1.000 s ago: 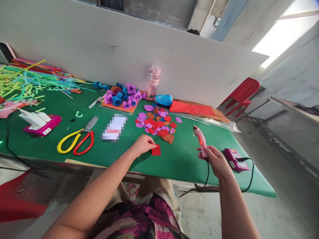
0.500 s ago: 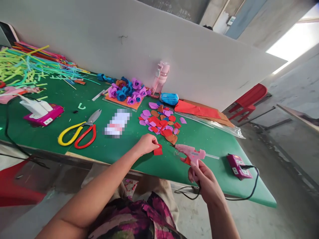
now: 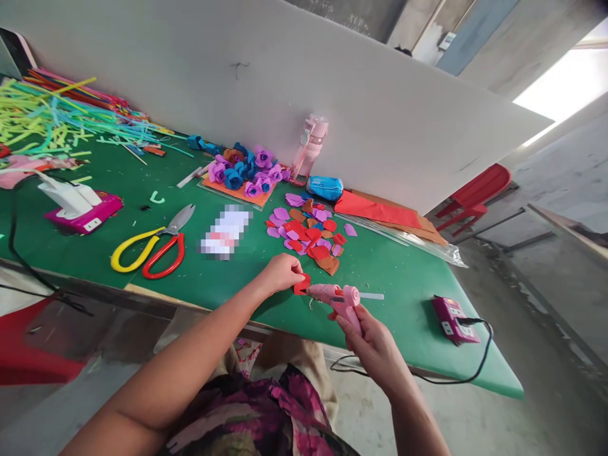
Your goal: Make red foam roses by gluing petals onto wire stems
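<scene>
My left hand [image 3: 284,273] pinches a small red petal-like piece [image 3: 301,288] over the green table [image 3: 228,288]. Wrapped round the handle of a pink hot glue gun [image 3: 342,299] is my right hand [image 3: 368,332]. The gun's nozzle points left and meets the red piece, or comes very close to it; I cannot tell which. A clear glue stick [image 3: 373,296] juts from its back. Just beyond my hands lies a loose heap of purple, red, brown and blue petals [image 3: 311,234].
Scissors [image 3: 164,244] with yellow and red handles lie left. Purple and blue flowers [image 3: 247,171] rest on orange sheets. Behind the petals are a pink bottle [image 3: 311,149] and a blue pouch [image 3: 325,187]. A corded purple power strip [image 3: 453,320] sits right. Pipe cleaners [image 3: 61,120] pile far left.
My right hand has brought the glue gun leftward, so its nozzle is now at the red piece. My left hand keeps its pinch in nearly the same place.
</scene>
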Tool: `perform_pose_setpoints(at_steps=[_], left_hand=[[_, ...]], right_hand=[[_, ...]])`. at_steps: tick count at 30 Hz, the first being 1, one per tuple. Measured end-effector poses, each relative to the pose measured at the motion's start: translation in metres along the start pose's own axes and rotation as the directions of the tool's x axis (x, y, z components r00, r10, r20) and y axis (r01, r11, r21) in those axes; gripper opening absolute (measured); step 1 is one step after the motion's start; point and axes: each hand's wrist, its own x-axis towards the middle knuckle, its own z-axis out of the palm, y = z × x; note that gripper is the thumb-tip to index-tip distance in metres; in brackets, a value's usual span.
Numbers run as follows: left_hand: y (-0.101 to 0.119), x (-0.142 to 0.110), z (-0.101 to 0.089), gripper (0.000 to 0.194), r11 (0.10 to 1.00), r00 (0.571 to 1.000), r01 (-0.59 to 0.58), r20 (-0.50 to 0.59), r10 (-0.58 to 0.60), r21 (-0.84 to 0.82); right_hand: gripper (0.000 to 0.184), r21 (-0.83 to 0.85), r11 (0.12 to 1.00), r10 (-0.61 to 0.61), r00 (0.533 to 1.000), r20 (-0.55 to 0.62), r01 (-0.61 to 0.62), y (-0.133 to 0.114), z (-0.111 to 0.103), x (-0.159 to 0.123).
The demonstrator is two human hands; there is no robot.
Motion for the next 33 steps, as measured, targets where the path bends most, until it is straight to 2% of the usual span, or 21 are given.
perform_pose_setpoints(at_steps=[12, 23, 33], left_hand=[[-0.0051, 0.0012, 0.0016, 0.007, 1.0, 1.0, -0.018, 0.009, 0.018, 0.002], [-0.0042, 0.0013, 0.0, 0.009, 1.0, 0.999, 0.001, 0.036, -0.002, 0.026], [-0.0059, 0.0018, 0.0007, 0.01, 1.0, 0.999, -0.006, 0.037, 0.006, 0.013]], right_hand=[[0.035, -0.089, 0.995, -0.035, 0.999, -0.003, 0.034, 0.0002, 0.004, 0.0008], [0.033, -0.162, 0.983, -0.086, 0.995, 0.041, 0.092, -0.0042, 0.004, 0.0026], [0.03, -0.18, 0.978, -0.095, 0.994, 0.055, 0.103, -0.006, 0.004, 0.0027]])
